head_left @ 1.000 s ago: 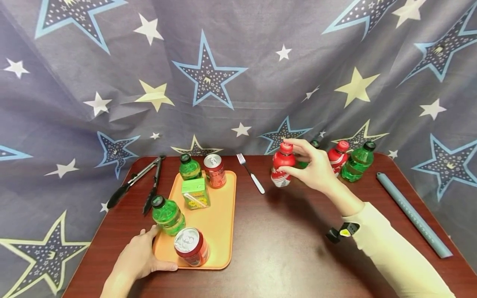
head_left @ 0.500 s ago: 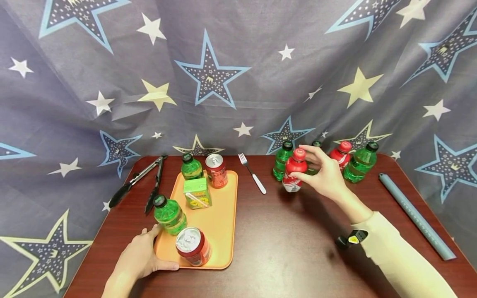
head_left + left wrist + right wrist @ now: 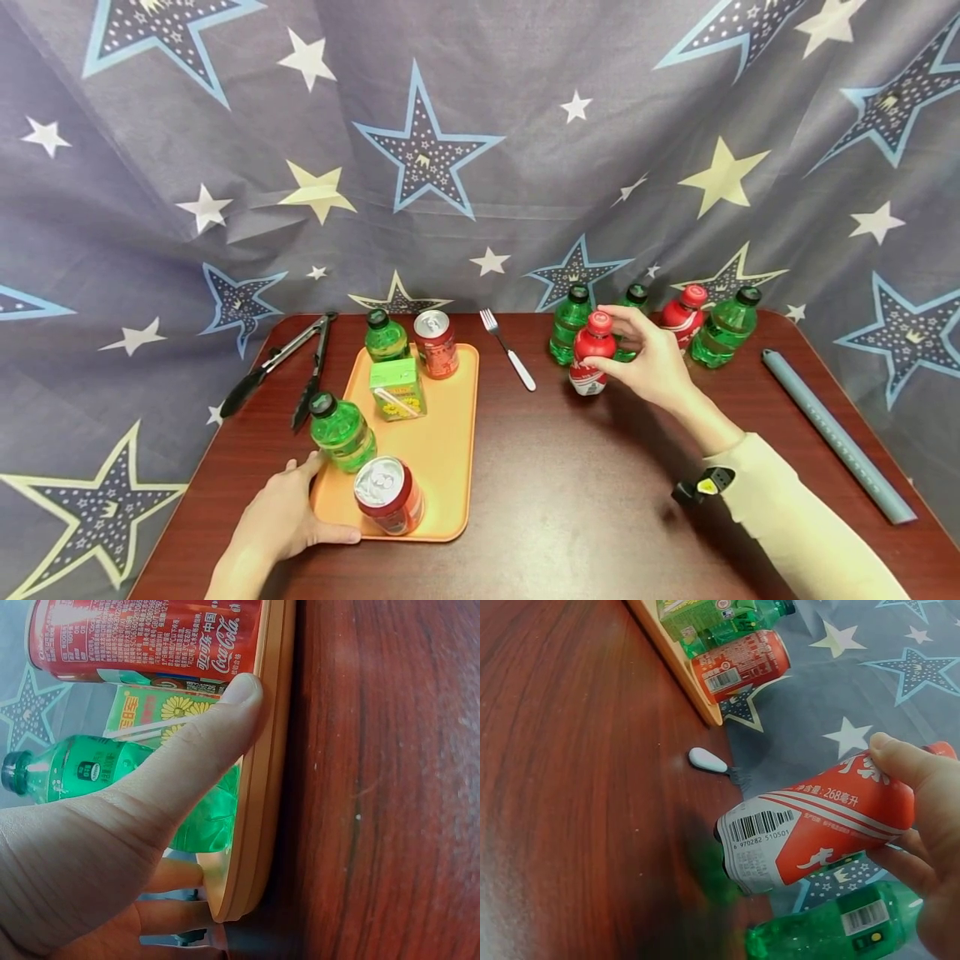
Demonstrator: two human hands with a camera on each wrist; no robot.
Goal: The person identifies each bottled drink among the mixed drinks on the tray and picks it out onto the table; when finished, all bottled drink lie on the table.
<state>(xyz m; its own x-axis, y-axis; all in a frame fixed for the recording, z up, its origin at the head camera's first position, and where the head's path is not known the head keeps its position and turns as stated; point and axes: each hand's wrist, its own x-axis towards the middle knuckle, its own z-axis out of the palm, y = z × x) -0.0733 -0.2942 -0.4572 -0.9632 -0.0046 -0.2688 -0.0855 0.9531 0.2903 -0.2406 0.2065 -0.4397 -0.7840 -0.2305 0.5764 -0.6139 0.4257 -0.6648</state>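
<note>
My right hand [image 3: 648,358] grips a red soda bottle [image 3: 593,357] with a red cap, thumb on one side and fingers on the other. The bottle is upright, its base close over the table, in front of two green soda bottles. In the right wrist view, the white label with a barcode on the bottle [image 3: 817,825] shows. My left hand [image 3: 281,517] lies at the near left corner of the orange tray [image 3: 442,475], its thumb on the rim and its fingers along the side. On the tray stand two Coca-Cola cans [image 3: 388,497], two green bottles [image 3: 343,435] and a drink carton [image 3: 398,392].
A fork [image 3: 510,354] lies between tray and bottles. Behind the right hand stand another red bottle [image 3: 681,318] and a green bottle [image 3: 723,329]. Tongs [image 3: 288,358] lie left of the tray, a grey-blue bar [image 3: 836,437] at the right. A star-patterned curtain [image 3: 480,167] hangs behind.
My right hand has moved the red bottle to the right and then slightly lower, in front of the green bottles. The left hand has stayed at the tray corner.
</note>
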